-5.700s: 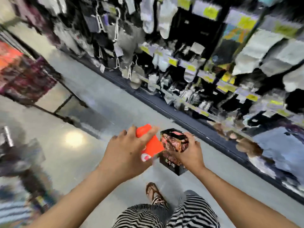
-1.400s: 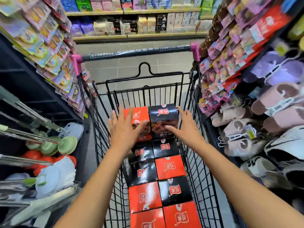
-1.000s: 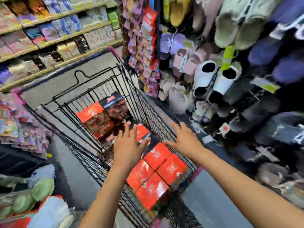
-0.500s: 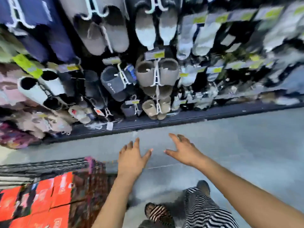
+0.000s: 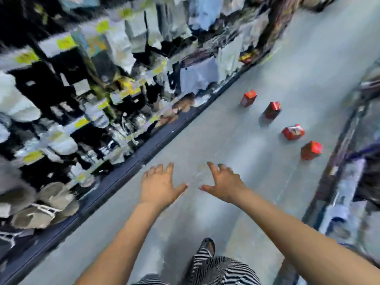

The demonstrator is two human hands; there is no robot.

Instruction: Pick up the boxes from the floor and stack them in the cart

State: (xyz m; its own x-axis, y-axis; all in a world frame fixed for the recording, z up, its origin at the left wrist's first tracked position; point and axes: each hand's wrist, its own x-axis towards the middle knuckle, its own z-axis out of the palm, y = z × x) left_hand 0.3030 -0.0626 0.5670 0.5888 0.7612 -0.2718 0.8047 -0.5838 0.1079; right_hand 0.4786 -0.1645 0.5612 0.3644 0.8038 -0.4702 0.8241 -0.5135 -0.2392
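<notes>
The grey floor carries four red boxes, well apart.

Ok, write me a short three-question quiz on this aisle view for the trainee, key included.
1. How many red boxes are on the floor?
2. True or false: the left hand grips a box.
3. Where do the boxes lie from the right hand? A) ahead and to its right B) directly under it C) between the two hands

Key
1. Four.
2. False: both hands are spread and hold nothing.
3. A.
</notes>
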